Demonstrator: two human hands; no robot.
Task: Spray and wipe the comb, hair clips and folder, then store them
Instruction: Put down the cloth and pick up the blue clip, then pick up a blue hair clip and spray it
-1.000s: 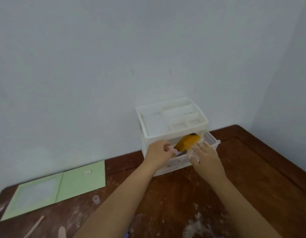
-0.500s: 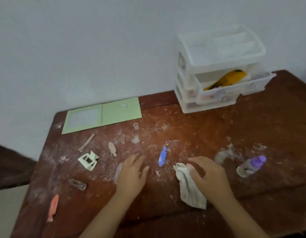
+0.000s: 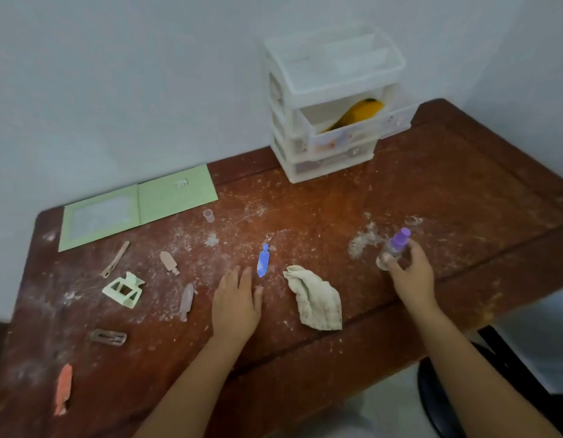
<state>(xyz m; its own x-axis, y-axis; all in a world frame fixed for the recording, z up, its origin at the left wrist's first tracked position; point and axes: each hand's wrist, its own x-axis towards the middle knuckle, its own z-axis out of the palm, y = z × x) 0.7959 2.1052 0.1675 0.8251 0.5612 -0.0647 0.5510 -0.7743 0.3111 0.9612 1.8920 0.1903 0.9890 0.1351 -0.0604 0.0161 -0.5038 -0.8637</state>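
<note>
Brown wooden table (image 3: 463, 191), dusted with white powder across the middle. White three-drawer organizer (image 3: 330, 102) at the back against the wall, middle drawer pulled out, orange comb (image 3: 357, 113) lying inside it. Green folder (image 3: 138, 207) flat and spread at the back left corner. Crumpled off-white cloth (image 3: 316, 298) near the front edge, between the two hands, touched by neither. Left hand (image 3: 237, 303) flat on the table, fingers straight and close together, holding nothing, fingertips just beside the blue hair clip (image 3: 263, 261). Right hand (image 3: 411, 273) with fingers and thumb curled round the clear spray bottle (image 3: 392, 248), purple cap, bottle tilted. Pale green claw clip (image 3: 123, 289) at left. Orange clip (image 3: 63, 388) near the front left corner. Grey snap clip (image 3: 108, 337) just in front of the claw clip. Brownish clip (image 3: 187, 300) left of the left hand; tan clip (image 3: 169, 262) and thin tan clip (image 3: 115, 259) behind it. Small clear cap (image 3: 208, 215) just beside the folder.
</note>
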